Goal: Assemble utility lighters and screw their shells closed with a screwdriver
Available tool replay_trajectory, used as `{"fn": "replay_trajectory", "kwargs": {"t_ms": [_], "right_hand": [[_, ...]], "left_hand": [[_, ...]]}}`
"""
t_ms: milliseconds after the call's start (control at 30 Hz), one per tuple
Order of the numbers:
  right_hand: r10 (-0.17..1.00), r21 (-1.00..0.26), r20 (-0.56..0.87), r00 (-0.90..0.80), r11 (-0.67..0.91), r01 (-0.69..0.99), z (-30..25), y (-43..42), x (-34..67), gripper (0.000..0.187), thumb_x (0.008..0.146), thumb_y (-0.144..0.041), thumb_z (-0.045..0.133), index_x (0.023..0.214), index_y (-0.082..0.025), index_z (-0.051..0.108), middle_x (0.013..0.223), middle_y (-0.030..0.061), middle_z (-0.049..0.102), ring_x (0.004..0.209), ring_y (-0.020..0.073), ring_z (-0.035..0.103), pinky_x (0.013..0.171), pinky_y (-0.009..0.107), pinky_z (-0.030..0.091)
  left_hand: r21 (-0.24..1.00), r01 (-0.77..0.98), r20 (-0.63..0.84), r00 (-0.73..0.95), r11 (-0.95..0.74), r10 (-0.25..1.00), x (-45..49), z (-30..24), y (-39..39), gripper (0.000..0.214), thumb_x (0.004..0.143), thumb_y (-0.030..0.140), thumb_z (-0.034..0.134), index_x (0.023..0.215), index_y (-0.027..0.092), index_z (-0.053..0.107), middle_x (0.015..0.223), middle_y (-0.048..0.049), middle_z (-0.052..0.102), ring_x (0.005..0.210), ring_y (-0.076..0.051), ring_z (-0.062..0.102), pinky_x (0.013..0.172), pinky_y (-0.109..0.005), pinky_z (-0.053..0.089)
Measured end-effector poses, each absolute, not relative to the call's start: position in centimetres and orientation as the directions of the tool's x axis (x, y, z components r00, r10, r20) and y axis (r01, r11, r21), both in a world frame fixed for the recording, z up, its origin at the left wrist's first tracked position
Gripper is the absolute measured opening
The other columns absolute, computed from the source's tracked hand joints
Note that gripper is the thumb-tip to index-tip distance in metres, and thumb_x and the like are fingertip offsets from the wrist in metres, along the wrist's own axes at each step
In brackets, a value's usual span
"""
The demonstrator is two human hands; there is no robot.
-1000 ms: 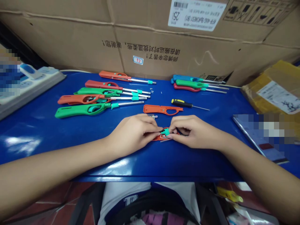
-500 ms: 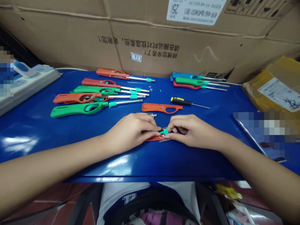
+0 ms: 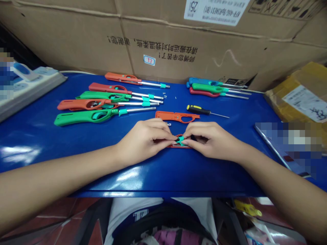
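Observation:
On the blue table (image 3: 51,143) my left hand (image 3: 145,139) and my right hand (image 3: 212,139) meet over an orange lighter shell half (image 3: 180,145) that lies flat. The fingertips of both hands pinch a small teal trigger piece (image 3: 181,139) at the shell. Both hands are closed. A second orange shell half (image 3: 177,116) lies just beyond them, and a yellow-and-black screwdriver (image 3: 198,109) lies behind my right hand.
Several orange and green long-nosed lighters (image 3: 102,102) lie at the back left; a blue, a green and a red lighter (image 3: 212,88) lie at the back right. Cardboard boxes (image 3: 163,37) wall off the back. A white power strip (image 3: 33,85) sits at the left.
Both hands and the orange shell have shifted slightly away from me, toward the spare shell half. The grip on the teal piece looks the same.

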State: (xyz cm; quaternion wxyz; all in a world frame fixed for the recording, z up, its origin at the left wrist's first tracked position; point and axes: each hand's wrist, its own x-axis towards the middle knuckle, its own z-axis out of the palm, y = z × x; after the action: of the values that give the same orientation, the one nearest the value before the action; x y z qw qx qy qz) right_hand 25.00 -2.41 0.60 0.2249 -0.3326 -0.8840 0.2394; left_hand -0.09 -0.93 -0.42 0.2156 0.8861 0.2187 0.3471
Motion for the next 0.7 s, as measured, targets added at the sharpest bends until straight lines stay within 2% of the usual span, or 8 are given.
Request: {"fn": "replay_trajectory", "kwargs": {"t_ms": [100, 233, 400, 533, 700], "right_hand": [[0.719, -0.615, 0.224, -0.658, 0.628, 0.476, 0.30, -2.24, 24.87, 0.008, 0.096, -0.022, 0.065, 0.097, -0.017, 0.070, 0.085, 0.0027, 0.068, 0.065, 0.0101, 0.053, 0.062, 0.023, 0.043], [0.711, -0.653, 0.220, -0.668, 0.616, 0.440, 0.26, -2.26, 24.70, 0.010, 0.096, -0.026, 0.066, 0.094, -0.017, 0.070, 0.083, 0.0025, 0.068, 0.063, 0.0097, 0.053, 0.062, 0.023, 0.043], [0.723, -0.640, 0.277, -0.633, 0.630, 0.440, 0.31, -2.36, 24.60, 0.007, 0.094, -0.023, 0.067, 0.093, -0.017, 0.071, 0.081, 0.0030, 0.069, 0.061, 0.0092, 0.052, 0.057, 0.022, 0.041], [0.742, -0.640, 0.303, -0.598, 0.624, 0.449, 0.20, -2.38, 24.54, 0.008, 0.093, -0.023, 0.067, 0.091, -0.017, 0.071, 0.079, 0.0021, 0.068, 0.056, 0.0078, 0.047, 0.054, 0.022, 0.039], [0.791, -0.660, 0.251, -0.558, 0.562, 0.499, 0.37, -2.38, 24.38, 0.010, 0.092, -0.023, 0.066, 0.087, -0.017, 0.070, 0.071, -0.0010, 0.062, 0.052, 0.0073, 0.043, 0.050, 0.022, 0.035]], "left_hand": [[0.551, 0.245, 0.524, 0.642, -0.798, 0.559, -0.04, -0.30, -1.03, 0.009, 0.090, 0.018, 0.073, 0.096, 0.018, 0.079, 0.086, -0.0046, 0.077, 0.080, -0.015, 0.070, 0.076, -0.026, 0.057], [0.636, 0.274, 0.455, 0.622, -0.721, 0.637, 0.10, -0.15, -1.15, 0.014, 0.089, 0.018, 0.075, 0.103, 0.018, 0.078, 0.087, -0.0045, 0.078, 0.080, -0.015, 0.071, 0.072, -0.024, 0.058], [0.727, 0.253, 0.402, 0.597, -0.638, 0.695, 0.30, -0.18, -1.16, 0.013, 0.085, 0.018, 0.079, 0.098, 0.016, 0.080, 0.083, -0.0032, 0.076, 0.073, -0.012, 0.071, 0.066, -0.019, 0.056], [0.714, 0.247, 0.433, 0.580, -0.656, 0.690, 0.26, -0.18, -1.07, 0.010, 0.084, 0.019, 0.080, 0.093, 0.016, 0.081, 0.084, -0.0037, 0.078, 0.075, -0.013, 0.073, 0.068, -0.020, 0.057], [0.664, 0.277, 0.446, 0.598, -0.694, 0.666, 0.08, -0.15, -1.03, 0.013, 0.088, 0.021, 0.077, 0.100, 0.018, 0.080, 0.095, -0.0043, 0.081, 0.081, -0.015, 0.076, 0.075, -0.022, 0.060]]}}
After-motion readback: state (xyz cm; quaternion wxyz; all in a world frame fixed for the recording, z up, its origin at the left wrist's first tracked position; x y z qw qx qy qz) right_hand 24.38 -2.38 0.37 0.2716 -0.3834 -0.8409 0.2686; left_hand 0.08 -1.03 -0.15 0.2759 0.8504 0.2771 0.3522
